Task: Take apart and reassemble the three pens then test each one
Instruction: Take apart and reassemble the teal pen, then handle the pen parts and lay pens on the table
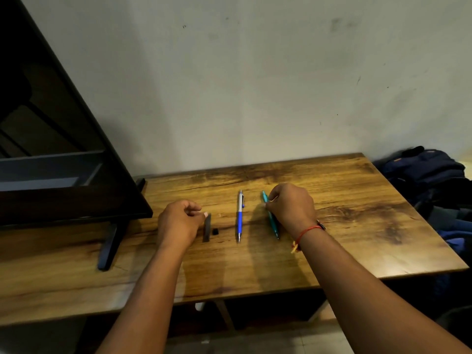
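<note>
Head view, single entry.

- Worktop (344, 213): wood grain, set against a plain wall.
- Three pens lie side by side in the middle, long axes parallel, running away from the person toward the wall.
- Dark pen (207, 227): leftmost, a short grey barrel, apparently already in parts. A small black piece (215, 231) lies just beside its right flank.
- Blue-and-white pen (239, 215): the middle one. It looks whole, tip toward the person, and neither hand touches it.
- Teal pen (273, 223): rightmost, tip toward the person, its mid-length covered by the hand.
- Left hand (178, 223): fingers (196, 208) curled, with the thumb tip at the far end of the dark pen. I cannot tell whether this is a pinch or only contact.
- Right hand (291, 205): fingers (274, 198) curled and clamped on the teal pen's upper half. There is a red thread (306, 231) at the wrist.
- Judgement: each outer pen sits under its nearer hand. The middle pen lies between the two hands, the right slightly closer.
- Surroundings: a dark screen (63, 149) on a stand at left, and bags (429, 172) beyond the right edge.
</note>
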